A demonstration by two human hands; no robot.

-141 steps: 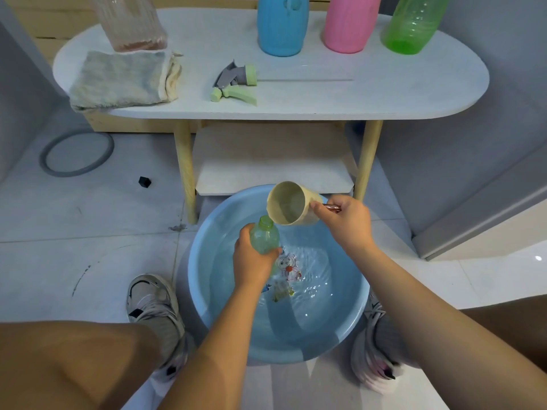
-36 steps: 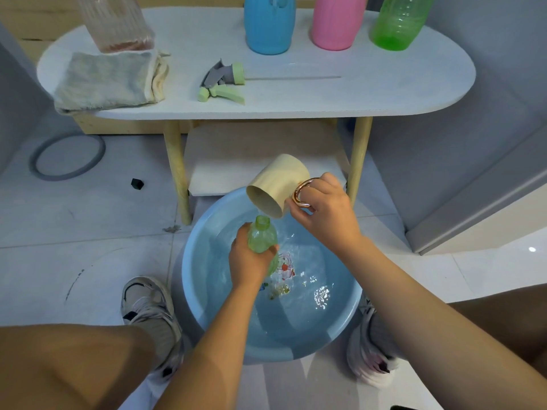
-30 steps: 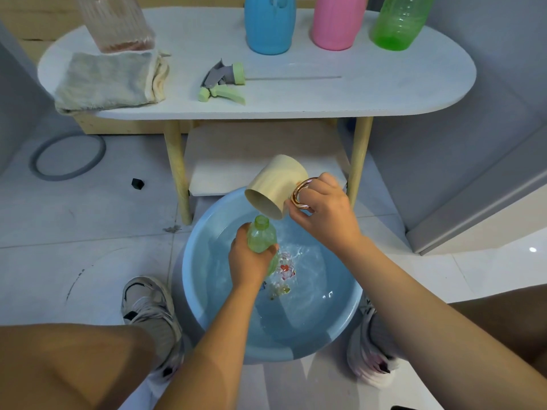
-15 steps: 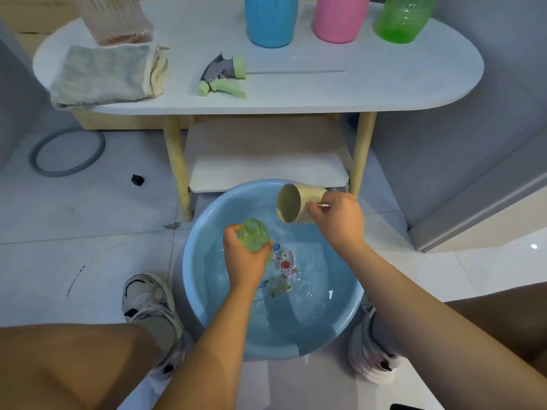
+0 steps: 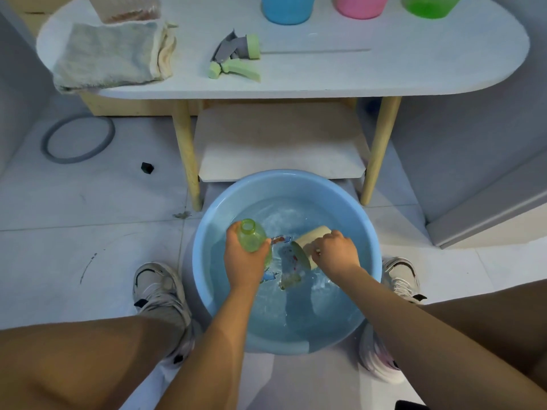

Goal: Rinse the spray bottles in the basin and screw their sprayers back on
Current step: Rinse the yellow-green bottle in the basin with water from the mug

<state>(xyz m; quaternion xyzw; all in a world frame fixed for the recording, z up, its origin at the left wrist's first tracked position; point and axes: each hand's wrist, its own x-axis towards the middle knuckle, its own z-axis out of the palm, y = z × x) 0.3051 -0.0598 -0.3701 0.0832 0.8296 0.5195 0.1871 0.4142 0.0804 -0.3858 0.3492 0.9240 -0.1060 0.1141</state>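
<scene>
Water could slop over the basin (image 5: pixel 204 232) rim if the cup (image 5: pixel 307 247), gripped by the right hand (image 5: pixel 336 254), scoops too fast. Left hand (image 5: pixel 244 258) clasps the open green bottle (image 5: pixel 251 239) above the water; wet plastic might slip.

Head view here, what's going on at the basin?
A person crouches over a blue basin of water on the floor. The left hand grips a small green bottle, sprayer off, mouth up. The right hand holds a beige cup tipped on its side at the water. The green sprayer lies on the white table, beside a folded towel.
</scene>
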